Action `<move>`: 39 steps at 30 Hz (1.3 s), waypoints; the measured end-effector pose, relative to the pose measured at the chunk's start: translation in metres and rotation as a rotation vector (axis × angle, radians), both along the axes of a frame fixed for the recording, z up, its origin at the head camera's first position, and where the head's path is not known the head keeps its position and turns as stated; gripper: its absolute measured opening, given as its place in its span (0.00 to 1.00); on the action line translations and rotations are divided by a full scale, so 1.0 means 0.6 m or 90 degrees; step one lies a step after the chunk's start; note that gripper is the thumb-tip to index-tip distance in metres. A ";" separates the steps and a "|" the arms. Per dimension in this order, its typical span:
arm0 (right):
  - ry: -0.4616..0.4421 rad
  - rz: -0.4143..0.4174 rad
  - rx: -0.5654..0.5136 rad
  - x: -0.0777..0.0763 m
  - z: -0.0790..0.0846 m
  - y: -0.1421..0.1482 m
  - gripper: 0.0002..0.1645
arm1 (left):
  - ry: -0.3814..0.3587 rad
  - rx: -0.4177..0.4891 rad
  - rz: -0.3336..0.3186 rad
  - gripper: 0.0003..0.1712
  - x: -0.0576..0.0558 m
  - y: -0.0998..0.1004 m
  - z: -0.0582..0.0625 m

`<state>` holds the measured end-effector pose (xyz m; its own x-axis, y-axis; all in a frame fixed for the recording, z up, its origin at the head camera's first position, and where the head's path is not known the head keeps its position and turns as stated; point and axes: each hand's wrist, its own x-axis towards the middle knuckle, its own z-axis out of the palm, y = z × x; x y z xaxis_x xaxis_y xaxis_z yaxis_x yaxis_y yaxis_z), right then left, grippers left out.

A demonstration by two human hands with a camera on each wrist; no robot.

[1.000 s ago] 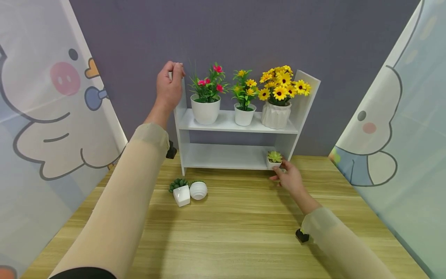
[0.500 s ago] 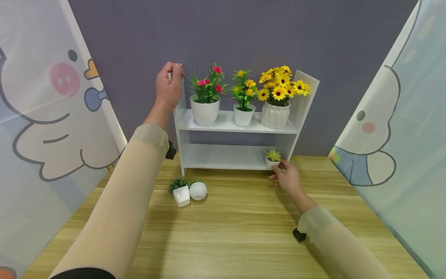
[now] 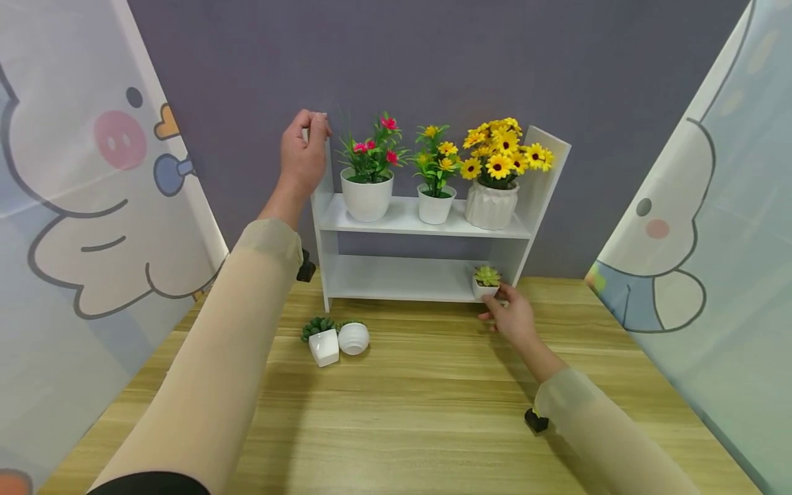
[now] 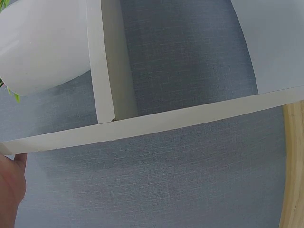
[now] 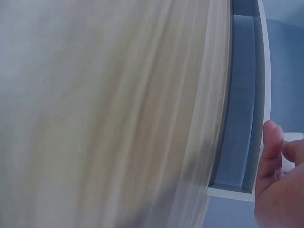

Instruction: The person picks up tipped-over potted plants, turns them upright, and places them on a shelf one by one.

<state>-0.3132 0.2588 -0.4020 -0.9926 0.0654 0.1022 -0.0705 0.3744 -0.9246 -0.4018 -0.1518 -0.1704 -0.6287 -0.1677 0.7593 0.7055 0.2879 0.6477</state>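
Note:
My left hand (image 3: pixel 302 152) grips the top of the left side panel of a white two-tier shelf (image 3: pixel 427 234). In the left wrist view, part of that hand (image 4: pixel 10 185) shows at the panel's front edge. A light-green succulent in a small white pot (image 3: pixel 485 289) sits at the right end of the lower tier. The right hand (image 3: pixel 515 317) holds this pot, thumb at its front and fingers by its right side. Only a piece of the white pot (image 5: pixel 288 164) shows in the right wrist view, mostly hidden by the fingers.
On the upper tier stand a pink-flowered pot (image 3: pixel 368 197), a small yellow-flowered pot (image 3: pixel 435 207) and a ribbed pot of yellow daisies (image 3: pixel 491 207). A square potted succulent (image 3: pixel 324 348) and a round white pot (image 3: pixel 354 339) lie tipped on the wooden table (image 3: pixel 408 412).

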 end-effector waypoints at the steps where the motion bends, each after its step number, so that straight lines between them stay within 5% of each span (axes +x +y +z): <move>1: 0.002 0.002 -0.002 0.002 0.000 0.001 0.39 | -0.002 -0.003 0.002 0.17 0.000 0.000 0.000; 9: -0.005 0.005 0.042 0.028 0.003 0.021 0.43 | -0.003 -0.007 0.003 0.17 -0.001 -0.001 -0.001; 17: -0.007 0.017 0.084 0.052 -0.001 0.031 0.35 | -0.001 -0.008 0.008 0.17 0.001 0.001 0.000; 39: -0.086 0.246 0.094 0.086 -0.011 -0.060 0.36 | -0.008 -0.008 0.003 0.17 0.000 -0.001 0.000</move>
